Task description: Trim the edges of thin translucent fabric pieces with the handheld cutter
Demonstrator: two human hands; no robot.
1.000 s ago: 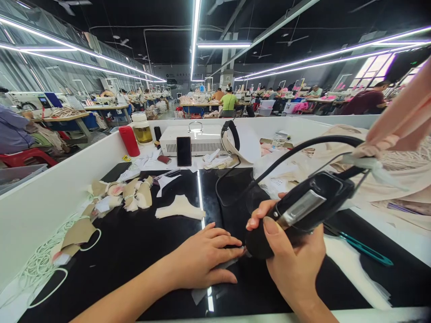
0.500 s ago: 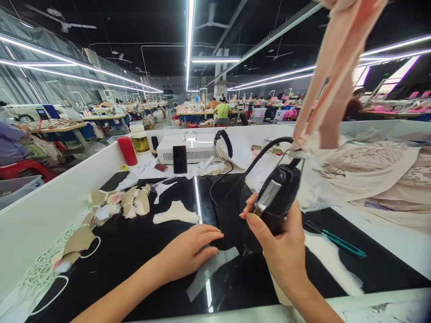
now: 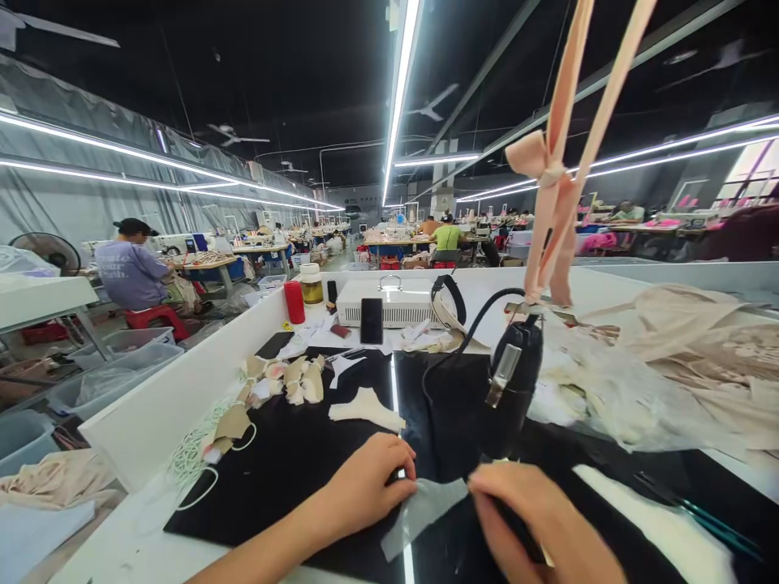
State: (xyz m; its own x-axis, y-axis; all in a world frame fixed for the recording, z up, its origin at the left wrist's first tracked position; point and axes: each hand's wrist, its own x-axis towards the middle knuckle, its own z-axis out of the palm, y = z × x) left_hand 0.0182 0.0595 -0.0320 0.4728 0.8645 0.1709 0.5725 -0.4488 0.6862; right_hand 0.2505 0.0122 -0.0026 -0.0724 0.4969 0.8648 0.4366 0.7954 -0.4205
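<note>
My left hand (image 3: 377, 480) is curled, its thumb and fingertips closed at the upper edge of a thin, see-through grey fabric piece (image 3: 421, 517). At the right end of that piece, my right hand (image 3: 535, 519) pinches its corner; the lower fingers are partly hidden. Just beyond, a black hand-held electric cutter (image 3: 517, 365) with a metal plate hangs from knotted peach fabric straps (image 3: 551, 211). A stack of cream cut pieces (image 3: 367, 408) lies ahead of my left hand. More white cut pieces (image 3: 660, 519) and teal-handled thread snips (image 3: 721, 527) lie to the right.
A black mat (image 3: 292, 478) covers the table inside a low white wall (image 3: 200, 381). Pale cord (image 3: 198, 446) and tied brown bundles (image 3: 304, 380) lie left. At the back are a phone (image 3: 371, 320) and a white box (image 3: 359, 300). Beige fabric (image 3: 699, 332) heaps right.
My right hand has let go of the cutter, which now hangs free, and has come down to the grey piece. My left hand has curled onto its edge. The view has turned left.
</note>
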